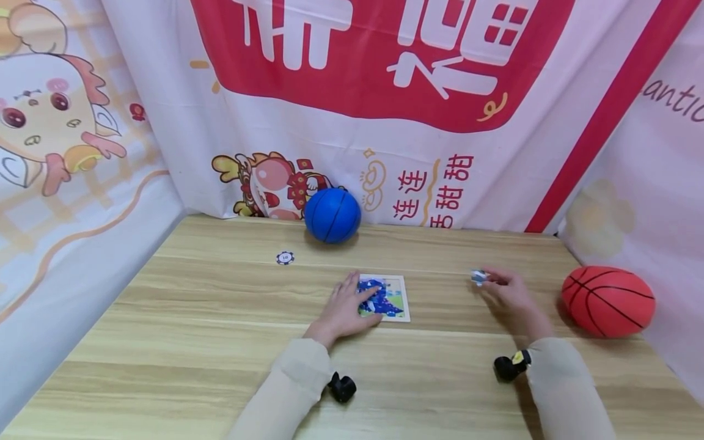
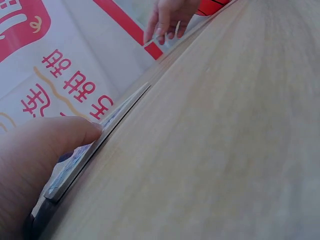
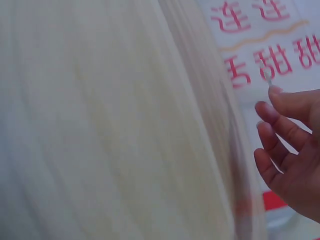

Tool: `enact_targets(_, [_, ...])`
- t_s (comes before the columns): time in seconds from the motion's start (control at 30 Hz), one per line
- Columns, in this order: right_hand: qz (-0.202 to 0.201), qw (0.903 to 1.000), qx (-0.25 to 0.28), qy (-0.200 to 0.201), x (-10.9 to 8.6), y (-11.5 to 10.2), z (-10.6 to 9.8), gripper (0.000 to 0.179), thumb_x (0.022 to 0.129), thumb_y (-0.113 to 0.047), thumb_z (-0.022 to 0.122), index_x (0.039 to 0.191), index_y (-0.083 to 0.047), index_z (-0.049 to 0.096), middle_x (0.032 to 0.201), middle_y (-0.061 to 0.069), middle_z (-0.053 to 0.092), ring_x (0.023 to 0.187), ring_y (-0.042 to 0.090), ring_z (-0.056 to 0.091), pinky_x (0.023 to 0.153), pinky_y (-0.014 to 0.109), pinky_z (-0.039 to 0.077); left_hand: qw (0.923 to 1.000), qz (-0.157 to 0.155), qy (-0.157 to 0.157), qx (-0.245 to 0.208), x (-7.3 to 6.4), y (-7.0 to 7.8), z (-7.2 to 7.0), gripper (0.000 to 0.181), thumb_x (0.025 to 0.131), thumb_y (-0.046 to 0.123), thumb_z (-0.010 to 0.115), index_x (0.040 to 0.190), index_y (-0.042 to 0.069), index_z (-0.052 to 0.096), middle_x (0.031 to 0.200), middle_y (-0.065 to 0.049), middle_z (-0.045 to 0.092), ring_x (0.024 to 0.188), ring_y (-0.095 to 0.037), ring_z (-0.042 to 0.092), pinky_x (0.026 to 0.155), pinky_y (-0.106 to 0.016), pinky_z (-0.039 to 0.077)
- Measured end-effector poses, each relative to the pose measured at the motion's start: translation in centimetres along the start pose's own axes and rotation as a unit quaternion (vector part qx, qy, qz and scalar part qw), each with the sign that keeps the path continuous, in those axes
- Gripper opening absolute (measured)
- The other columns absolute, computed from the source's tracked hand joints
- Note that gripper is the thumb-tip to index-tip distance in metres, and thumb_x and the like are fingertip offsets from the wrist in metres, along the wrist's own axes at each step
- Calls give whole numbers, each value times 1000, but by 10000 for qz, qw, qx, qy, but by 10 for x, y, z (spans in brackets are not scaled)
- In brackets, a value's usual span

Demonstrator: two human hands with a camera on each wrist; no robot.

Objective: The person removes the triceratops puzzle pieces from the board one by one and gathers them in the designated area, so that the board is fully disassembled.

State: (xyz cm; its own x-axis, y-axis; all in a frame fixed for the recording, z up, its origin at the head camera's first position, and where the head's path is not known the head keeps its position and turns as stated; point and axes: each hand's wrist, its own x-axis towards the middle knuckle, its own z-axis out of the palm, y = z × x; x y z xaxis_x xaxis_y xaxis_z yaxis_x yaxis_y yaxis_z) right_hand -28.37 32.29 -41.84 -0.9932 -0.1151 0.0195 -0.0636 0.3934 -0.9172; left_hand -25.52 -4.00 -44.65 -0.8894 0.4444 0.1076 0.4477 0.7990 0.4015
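Note:
A small white-framed jigsaw puzzle (image 1: pixel 393 300) with a mostly blue picture lies flat on the wooden table. My left hand (image 1: pixel 343 307) rests on its left side with fingers spread, covering that part of the picture. In the left wrist view the thumb (image 2: pixel 75 131) touches the puzzle's frame (image 2: pixel 131 101). Off to the right, my right hand (image 1: pixel 509 291) pinches a small blue-and-white puzzle piece (image 1: pixel 478 277) between thumb and fingertips, above the table. The right wrist view shows the piece only as a thin pale edge at the thumb tip, with the other fingers loosely curled.
A blue basketball (image 1: pixel 332 215) sits at the table's back edge against the printed curtain (image 1: pixel 308 122). Left of the puzzle and behind it lies a round chip (image 1: pixel 285 258) marked 10. A red basketball (image 1: pixel 608 301) stands at the right, close to my right forearm.

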Motion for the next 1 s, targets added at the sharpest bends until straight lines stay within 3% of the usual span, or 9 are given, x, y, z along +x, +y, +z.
enact_targets(0.13, [-546,9927,-1043,251,2,12,-11,32,83,-1,54,114,9,51,94,23,55,79,15,50,65,18,42,9999,-103,36,-130,-1,-1,-1,69,75,62,47,132,23,37,142,-15,4,128,-26,2,101,-43,6])
enact_targets(0.2, [-712,9898,-1180,371,4,17,-14,32,82,1,55,112,12,50,90,24,56,74,11,51,62,16,41,9997,-157,27,-174,-1,-2,-2,70,74,62,48,132,23,38,142,-14,5,128,-26,3,101,-43,6])
enact_targets(0.4, [-803,9800,-1690,676,9,27,-18,31,78,4,58,107,15,52,83,24,59,69,12,51,58,15,39,9995,-241,-54,-214,0,0,-2,71,73,63,48,131,24,38,142,-14,9,128,-26,4,101,-42,5])
enact_targets(0.53, [-762,9659,-2363,737,12,30,-19,30,76,1,60,104,11,55,75,15,58,67,18,48,58,23,38,9995,-241,-73,-199,1,0,-1,72,73,64,47,131,24,38,142,-14,9,128,-26,4,101,-43,6])
enact_targets(0.63, [-685,9613,-2573,705,14,30,-19,30,76,-1,60,105,9,56,73,12,56,66,19,47,59,28,38,9995,-232,-59,-202,1,1,-1,71,73,63,48,131,23,38,142,-14,9,128,-26,4,101,-43,6])
enact_targets(0.8, [-426,9642,-2540,632,14,26,-20,35,78,-3,59,110,9,53,77,14,57,69,20,48,62,30,39,9995,-253,-59,-183,2,1,-1,70,73,62,49,131,24,38,142,-14,9,128,-26,4,101,-42,5])
enact_targets(1.0, [-183,9769,-2025,656,8,10,-10,44,83,-6,54,122,10,40,86,20,52,71,22,45,55,26,39,9995,-252,-52,-159,2,-1,0,72,73,63,48,132,22,37,142,-14,7,128,-26,3,101,-42,5])
